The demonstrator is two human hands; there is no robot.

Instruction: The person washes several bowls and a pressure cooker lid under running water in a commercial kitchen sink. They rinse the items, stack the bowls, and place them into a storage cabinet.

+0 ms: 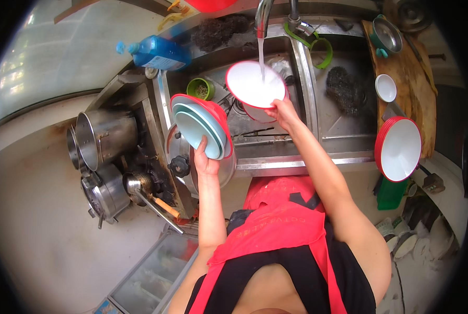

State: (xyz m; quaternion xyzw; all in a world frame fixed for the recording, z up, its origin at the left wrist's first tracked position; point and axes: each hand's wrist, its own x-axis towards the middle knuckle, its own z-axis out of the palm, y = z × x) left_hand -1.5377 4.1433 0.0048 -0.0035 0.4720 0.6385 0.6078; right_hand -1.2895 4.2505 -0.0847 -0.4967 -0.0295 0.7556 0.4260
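Observation:
Water runs from the metal faucet (262, 19) onto the white inside of a red-rimmed bowl (249, 84). My right hand (284, 114) grips that bowl by its lower right rim, over the left sink basin (257, 149). Another bowl's rim shows just beneath it. To the left, my left hand (205, 159) holds a stack of nested bowls, light blue-green ones (196, 131) inside red-rimmed ones (221, 114), with the thumb on the inner bowl. This stack is tilted above a round metal lid with a black knob (179, 166). A small green cup (200, 89) stands in the basin behind the stack.
At the right, stacked red-rimmed bowls (399, 149) and a small white bowl (385, 88) rest by a wooden board (412, 78). A dark mesh scourer (346, 90) lies in the right basin. A blue detergent bottle (161, 53) lies at the back left; steel pots (108, 137) stand left.

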